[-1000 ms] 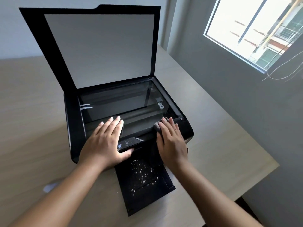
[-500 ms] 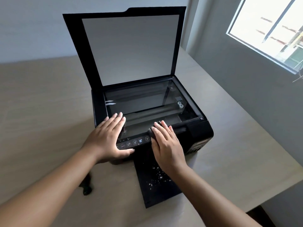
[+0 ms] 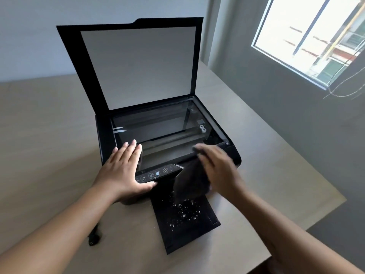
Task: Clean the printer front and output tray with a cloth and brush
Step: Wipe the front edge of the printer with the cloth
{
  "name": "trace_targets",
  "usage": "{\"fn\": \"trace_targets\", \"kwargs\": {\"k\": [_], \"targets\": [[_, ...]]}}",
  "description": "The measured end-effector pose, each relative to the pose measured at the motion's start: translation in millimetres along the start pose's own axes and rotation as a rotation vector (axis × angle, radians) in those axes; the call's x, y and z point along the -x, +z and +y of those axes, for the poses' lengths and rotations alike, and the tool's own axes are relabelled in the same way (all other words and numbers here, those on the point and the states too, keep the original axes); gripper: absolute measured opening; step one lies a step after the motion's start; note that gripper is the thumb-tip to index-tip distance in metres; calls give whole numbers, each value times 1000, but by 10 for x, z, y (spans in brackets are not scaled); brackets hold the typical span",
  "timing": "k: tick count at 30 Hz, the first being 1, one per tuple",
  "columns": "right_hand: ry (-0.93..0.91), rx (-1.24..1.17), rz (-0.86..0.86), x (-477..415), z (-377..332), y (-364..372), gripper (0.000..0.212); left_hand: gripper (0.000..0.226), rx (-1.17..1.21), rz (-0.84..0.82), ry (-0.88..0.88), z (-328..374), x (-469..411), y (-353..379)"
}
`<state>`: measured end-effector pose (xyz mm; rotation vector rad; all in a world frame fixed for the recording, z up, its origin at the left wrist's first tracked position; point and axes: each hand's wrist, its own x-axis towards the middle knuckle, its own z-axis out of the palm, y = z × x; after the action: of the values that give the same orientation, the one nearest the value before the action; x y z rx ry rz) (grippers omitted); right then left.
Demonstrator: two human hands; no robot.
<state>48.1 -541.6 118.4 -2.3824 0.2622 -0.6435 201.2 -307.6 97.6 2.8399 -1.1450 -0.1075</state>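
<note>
Left hand [image 3: 122, 171] lies flat, fingers straight, on printer [image 3: 234, 157] front-left corner, thumb by control panel [image 3: 156, 174]. Right hand [image 3: 219, 169], motion-blurred, grips dark cloth [image 3: 189, 182], which hangs over the front just above output tray [image 3: 177, 236]; tray carries white crumbs [image 3: 185, 211]. Risks, imo: cloth sweep flicks crumbs onto counter [image 3: 49, 135] or into paper slot; hard push shifts printer if left hand eases; raised scanner lid [image 3: 138, 66] could drop w/ a knock
</note>
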Motion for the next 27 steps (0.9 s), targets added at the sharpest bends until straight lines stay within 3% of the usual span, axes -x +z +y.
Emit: {"fn": "trace_targets", "kwargs": {"k": [2,4,6,11,12,14,17,21,22,24,26,27], "targets": [[151,39,288,1,168,-255,28,128,28,18,-31,104,-23,14],[315,107,407,23,402,-338,32,124,0,37,-42,159,-36,42],[300,160,322,38,572,-231,30,122,-26,58,-48,174,-42,68],[-312,280,-131,16,588,-2,30,120,-48,92,-49,175,-36,102],[-339,315,-187,-11,640,-62,34,120,-45,91,-51,180,-40,105],[-168,338,-113,-22,783,-151,37,120,-39,84,-63,187,-29,96],[131,172,111,48,725,-3,37,119,-55,81,-70,189,-23,71],[-105,31,-120,135,471,175,41,118,-50,70,-77,199,-16,54],[-76,-52,-110,118,484,75,41,118,-46,71,-77,202,-18,51],[91,-158,67,87,607,-155,42,117,-48,66,-82,210,-19,44],[199,-105,201,87,747,-287,40,117,-58,60,-85,214,-24,45],[214,-45,191,96,794,-281,39,117,-65,55,-87,218,-22,45]]}}
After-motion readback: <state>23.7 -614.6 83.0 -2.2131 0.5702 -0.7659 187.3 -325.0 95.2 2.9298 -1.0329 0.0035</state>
